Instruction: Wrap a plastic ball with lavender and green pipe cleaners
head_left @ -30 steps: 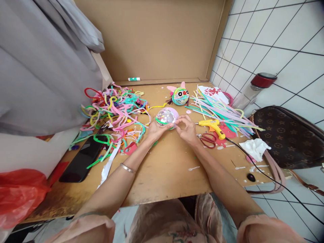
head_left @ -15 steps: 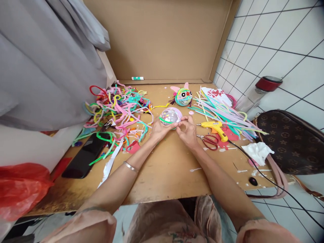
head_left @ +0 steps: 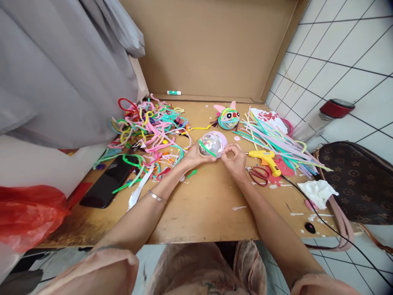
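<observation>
A clear round ball (head_left: 211,144) with pale confetti-like spots is held over the middle of the table. Wrapped around its left and lower side is my left hand (head_left: 197,157). A green pipe cleaner (head_left: 206,148) runs slantwise across the ball, and a lilac piece (head_left: 221,138) shows at its right edge. My right hand (head_left: 235,159) is pinched closed at the ball's right side; what its fingertips hold, if anything, is too small to make out. Behind the ball stands a decorated ball with a face and pink ears (head_left: 229,118).
Tangled pipe cleaners (head_left: 153,127) and a black phone (head_left: 107,184) lie to the left. On the right are straight pipe cleaners (head_left: 279,139), a yellow glue gun (head_left: 266,158) with its cord, red-handled scissors (head_left: 258,175), a crumpled tissue (head_left: 317,192) and a brown bag (head_left: 353,180).
The view has shifted, so the table's things appear farther right. The ball has turned in my left hand, showing more of the green pipe cleaner. My right hand stays pinched beside it.
</observation>
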Motion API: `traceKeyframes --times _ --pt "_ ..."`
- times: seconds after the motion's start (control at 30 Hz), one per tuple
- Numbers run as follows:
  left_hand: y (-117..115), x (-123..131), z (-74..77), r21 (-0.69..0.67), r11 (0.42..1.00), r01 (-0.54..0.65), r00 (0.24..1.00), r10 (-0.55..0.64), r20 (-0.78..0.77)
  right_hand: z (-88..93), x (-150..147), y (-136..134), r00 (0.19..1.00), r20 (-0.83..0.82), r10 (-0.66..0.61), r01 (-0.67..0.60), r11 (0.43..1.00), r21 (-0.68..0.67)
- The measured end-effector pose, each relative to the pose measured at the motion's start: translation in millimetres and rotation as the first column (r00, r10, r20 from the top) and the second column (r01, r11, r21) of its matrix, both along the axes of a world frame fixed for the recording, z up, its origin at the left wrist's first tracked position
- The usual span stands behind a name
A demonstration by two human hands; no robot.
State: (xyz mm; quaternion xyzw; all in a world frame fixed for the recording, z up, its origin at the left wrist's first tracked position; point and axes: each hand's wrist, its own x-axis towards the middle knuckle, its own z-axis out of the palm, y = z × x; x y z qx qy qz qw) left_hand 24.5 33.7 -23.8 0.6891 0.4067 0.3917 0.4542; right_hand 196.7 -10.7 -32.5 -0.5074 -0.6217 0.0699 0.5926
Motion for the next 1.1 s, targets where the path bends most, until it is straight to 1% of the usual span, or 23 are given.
traceKeyframes --times 0.17,0.3,0.4,0.53,0.7,0.87,1.0,1.1 --pt "-1 3 -4.8 0.028 0.999 -0.026 0.999 0.025 0.031 -0.5 1 1 0.998 0.017 0.061 -0.06 0.998 -0.023" --pt "1 5 -10.0 0.013 0.997 -0.074 0.997 0.073 0.034 -1.7 4 1 0.99 0.082 0.119 -0.116 0.992 -0.039" --pt "2 7 -10.5 0.009 0.994 -0.106 0.994 0.106 0.004 -1.5 4 0 0.987 0.125 0.105 -0.103 0.994 -0.019" --pt "1 11 -7.9 0.017 0.989 -0.145 0.987 0.146 -0.06 0.4 1 -3 0.987 0.127 0.099 -0.101 0.995 0.002" --pt "-3 16 -7.1 0.066 0.964 -0.257 0.952 0.265 -0.151 0.7 -2 -4 0.993 0.117 0.005 -0.004 1.0 -0.012" --pt "-6 17 -7.8 0.116 0.962 -0.249 0.946 0.267 -0.181 -0.8 0 -4 0.993 0.116 -0.016 0.018 1.0 -0.015" --pt "-8 17 -9.0 0.123 0.965 -0.233 0.95 0.253 -0.181 -0.8 1 -6 0.991 0.13 -0.023 0.022 1.0 0.01" --pt "-9 18 -10.9 0.135 0.962 -0.236 0.946 0.259 -0.196 -1.6 2 -6 0.986 0.155 -0.058 0.056 0.998 0.016"
